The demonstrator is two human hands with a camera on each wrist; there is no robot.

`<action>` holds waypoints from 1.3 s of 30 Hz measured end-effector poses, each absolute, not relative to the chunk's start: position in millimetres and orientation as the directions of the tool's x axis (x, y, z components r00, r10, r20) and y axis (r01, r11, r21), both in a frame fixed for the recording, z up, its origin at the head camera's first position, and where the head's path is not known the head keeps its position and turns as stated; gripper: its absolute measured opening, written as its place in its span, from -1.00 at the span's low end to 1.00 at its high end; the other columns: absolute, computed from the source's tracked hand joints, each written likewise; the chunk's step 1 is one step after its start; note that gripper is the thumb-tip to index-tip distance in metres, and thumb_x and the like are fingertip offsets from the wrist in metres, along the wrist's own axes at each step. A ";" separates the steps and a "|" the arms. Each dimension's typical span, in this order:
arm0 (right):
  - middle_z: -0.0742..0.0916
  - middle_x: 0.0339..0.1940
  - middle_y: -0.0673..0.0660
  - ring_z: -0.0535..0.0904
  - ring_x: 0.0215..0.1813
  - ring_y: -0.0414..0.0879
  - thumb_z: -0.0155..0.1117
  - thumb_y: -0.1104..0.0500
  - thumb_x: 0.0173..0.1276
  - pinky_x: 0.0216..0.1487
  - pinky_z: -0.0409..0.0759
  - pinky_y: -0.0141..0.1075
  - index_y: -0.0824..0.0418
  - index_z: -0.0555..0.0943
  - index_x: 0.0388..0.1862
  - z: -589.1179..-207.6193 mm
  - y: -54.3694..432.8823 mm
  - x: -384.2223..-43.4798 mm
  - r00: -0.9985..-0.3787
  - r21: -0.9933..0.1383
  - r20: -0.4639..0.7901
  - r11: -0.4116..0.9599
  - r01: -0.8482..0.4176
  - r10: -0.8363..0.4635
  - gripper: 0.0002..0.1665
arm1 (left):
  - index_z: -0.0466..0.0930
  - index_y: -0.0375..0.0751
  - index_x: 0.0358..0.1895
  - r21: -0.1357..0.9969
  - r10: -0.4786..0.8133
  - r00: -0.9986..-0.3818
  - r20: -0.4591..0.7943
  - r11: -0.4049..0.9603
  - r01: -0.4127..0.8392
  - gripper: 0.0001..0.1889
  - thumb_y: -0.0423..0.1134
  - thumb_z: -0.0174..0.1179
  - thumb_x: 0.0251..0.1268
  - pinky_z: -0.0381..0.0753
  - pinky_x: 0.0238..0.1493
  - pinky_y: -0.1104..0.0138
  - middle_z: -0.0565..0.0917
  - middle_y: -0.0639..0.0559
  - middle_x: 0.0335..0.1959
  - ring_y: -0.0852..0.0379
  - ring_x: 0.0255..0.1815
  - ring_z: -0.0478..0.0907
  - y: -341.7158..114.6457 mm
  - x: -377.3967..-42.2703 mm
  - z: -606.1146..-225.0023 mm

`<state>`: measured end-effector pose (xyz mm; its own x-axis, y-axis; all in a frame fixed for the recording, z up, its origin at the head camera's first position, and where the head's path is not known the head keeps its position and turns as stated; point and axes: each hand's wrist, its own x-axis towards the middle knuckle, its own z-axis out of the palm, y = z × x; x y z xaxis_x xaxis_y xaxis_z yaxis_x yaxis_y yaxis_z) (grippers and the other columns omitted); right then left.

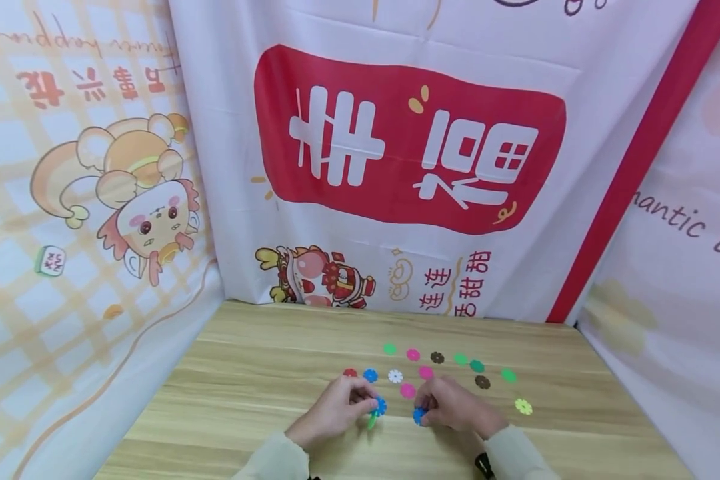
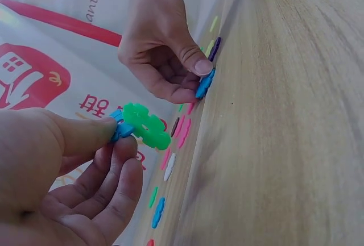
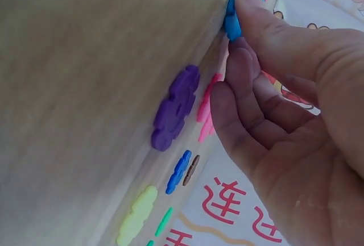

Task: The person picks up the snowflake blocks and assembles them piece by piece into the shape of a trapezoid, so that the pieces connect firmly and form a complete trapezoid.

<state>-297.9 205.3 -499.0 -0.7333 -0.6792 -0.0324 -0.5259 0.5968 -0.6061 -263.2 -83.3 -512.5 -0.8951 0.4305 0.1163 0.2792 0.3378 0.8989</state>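
My left hand (image 1: 336, 408) pinches a blue notched interlocking disc (image 2: 121, 129) between thumb and fingers. A green disc (image 2: 145, 125) is slotted into it, standing at an angle in the left wrist view. Across from it, my right hand (image 1: 453, 403) pinches another blue disc (image 3: 232, 16) by its edge, low at the tabletop. In the head view, both held blue pieces are a short gap apart. Closest to my right hand lies a purple disc (image 3: 176, 108), hidden in the head view.
Loose discs spread over the wooden table (image 1: 246, 360) beyond my hands: red (image 1: 350, 373), blue (image 1: 370, 375), white (image 1: 395, 377), several pink, brown and green ones, and a yellow one (image 1: 523, 406) at the right. Printed cloth (image 1: 408, 267) walls the back and sides.
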 end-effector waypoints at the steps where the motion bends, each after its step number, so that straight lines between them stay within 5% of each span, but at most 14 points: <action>1: 0.78 -0.37 -0.07 0.63 -0.33 -0.30 0.59 0.32 0.24 -0.26 0.67 -0.46 0.13 0.78 -0.27 -498.3 204.8 -299.7 -0.732 -0.602 -0.037 0.600 -0.527 -0.680 -0.85 | 0.76 -0.07 -0.14 0.899 0.432 -0.894 0.115 0.338 0.279 -0.96 -0.25 0.34 0.47 0.67 -0.17 0.47 0.74 0.10 -0.25 0.24 -0.24 0.63 -83.2 -263.6 -512.5; 14: 0.77 -0.36 -0.10 0.65 -0.32 -0.31 0.59 0.22 0.25 -0.22 0.71 -0.42 0.08 0.72 -0.33 -487.3 208.2 -314.8 -0.735 -0.618 -0.061 0.604 -0.504 -0.675 -0.85 | 0.75 -0.03 -0.18 0.913 0.414 -0.907 0.070 0.341 0.226 -0.95 -0.17 0.38 0.45 0.68 -0.16 0.43 0.72 0.12 -0.23 0.16 -0.20 0.64 -80.5 -266.2 -511.8; 25: 0.76 -0.38 -0.11 0.61 -0.35 -0.28 0.54 0.08 0.36 -0.33 0.68 -0.38 -0.02 0.71 -0.33 -479.4 205.9 -314.0 -0.782 -0.667 0.080 0.549 -0.503 -0.618 -0.86 | 0.75 -0.01 -0.16 0.932 0.409 -0.911 0.052 0.307 0.191 -0.95 -0.16 0.37 0.46 0.68 -0.17 0.42 0.73 0.09 -0.20 0.13 -0.18 0.64 -80.7 -263.8 -511.8; 39: 0.77 -0.36 -0.15 0.67 -0.30 -0.33 0.54 0.12 0.34 -0.18 0.77 -0.31 -0.03 0.71 -0.30 -474.1 176.0 -299.7 -0.716 -0.657 0.286 0.414 -0.630 -0.637 -0.88 | 0.75 -0.11 -0.09 0.958 0.424 -0.903 0.073 0.222 0.181 -0.88 -0.17 0.34 0.50 0.76 -0.13 0.38 0.75 0.00 -0.13 0.10 -0.16 0.72 -86.8 -262.8 -511.6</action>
